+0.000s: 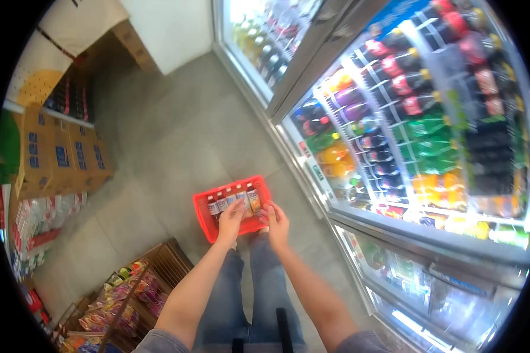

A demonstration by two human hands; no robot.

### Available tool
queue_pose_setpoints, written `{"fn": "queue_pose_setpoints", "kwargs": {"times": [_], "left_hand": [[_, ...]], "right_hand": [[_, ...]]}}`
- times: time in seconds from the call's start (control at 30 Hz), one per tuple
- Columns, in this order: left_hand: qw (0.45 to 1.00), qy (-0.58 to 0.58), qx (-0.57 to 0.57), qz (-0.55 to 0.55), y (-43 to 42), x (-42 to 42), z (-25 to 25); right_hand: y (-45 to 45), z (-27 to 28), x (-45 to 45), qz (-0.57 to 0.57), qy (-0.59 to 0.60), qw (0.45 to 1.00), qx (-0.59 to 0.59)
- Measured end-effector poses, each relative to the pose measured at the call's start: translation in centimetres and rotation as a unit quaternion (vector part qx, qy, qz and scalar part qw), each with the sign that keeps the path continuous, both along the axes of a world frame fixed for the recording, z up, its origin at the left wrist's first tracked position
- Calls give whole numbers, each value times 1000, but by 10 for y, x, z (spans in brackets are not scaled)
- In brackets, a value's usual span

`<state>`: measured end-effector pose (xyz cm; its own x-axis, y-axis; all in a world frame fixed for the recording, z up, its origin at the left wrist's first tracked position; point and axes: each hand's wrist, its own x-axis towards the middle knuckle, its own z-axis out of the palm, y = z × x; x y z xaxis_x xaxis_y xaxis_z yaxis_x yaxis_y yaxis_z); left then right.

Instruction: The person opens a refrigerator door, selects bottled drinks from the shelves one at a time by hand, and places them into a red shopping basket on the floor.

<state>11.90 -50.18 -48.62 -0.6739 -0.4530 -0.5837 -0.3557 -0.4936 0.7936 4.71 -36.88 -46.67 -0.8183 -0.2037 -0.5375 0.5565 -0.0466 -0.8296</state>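
Observation:
A red plastic basket (202, 213) stands on the floor in front of my feet. Several small bottles (252, 199) with dark caps and white-and-orange labels lie side by side in it. My left hand (231, 216) is over the basket's middle, its fingers stretched toward the right and covering part of the bottles. Above the basket's right edge is my right hand (277, 223), fingers loosely bent and apart. I see nothing held in either hand. Whether the fingertips touch the bottles cannot be made out.
Lit glass-door drink fridges (330, 194) line the right side, filled with bottles. Cardboard boxes (62, 154) and wrapped bottle packs (44, 220) are stacked at left. A brown rack (174, 262) with snack packets stands at lower left. Grey tiled floor (165, 129) lies between.

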Motion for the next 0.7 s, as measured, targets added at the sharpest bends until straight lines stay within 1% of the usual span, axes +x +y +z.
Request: {"fn": "queue_pose_setpoints", "kwargs": {"times": [0.1,0.17,0.2,0.23,0.27,0.3,0.37,0.43,0.5,0.57,0.6,0.63,0.7], "left_hand": [[998,37,-27,-54,3,-8,86],[995,92,10,-46,17,-13,150],[993,69,38,-85,22,-18,188],[990,85,38,-106,30,-27,205],[984,115,-2,-138,40,-38,216],[973,147,-43,-170,50,-51,230],[959,198,-43,-198,78,-79,289],[934,250,-45,-251,107,-104,345],[916,286,-36,-279,147,-120,398],[891,325,17,-316,192,-127,447],[871,344,0,-350,214,-131,467],[860,354,1,-368,237,-135,486],[820,397,-9,-412,280,-137,519]], "right_hand": [[9,82,6,-38,42,998,-7],[17,135,9,-88,77,993,-19],[24,164,10,-101,91,990,-27],[34,192,8,-113,107,987,-35],[47,220,6,-113,140,983,-33],[62,236,0,-121,173,977,-34],[105,286,-16,-151,259,954,-4],[161,339,-31,-245,330,910,50],[220,400,-37,-351,393,848,62],[273,455,-34,-427,440,789,43],[295,478,-29,-445,438,779,55],[318,492,-26,-466,435,769,57],[358,505,-25,-487,475,726,95]]}}
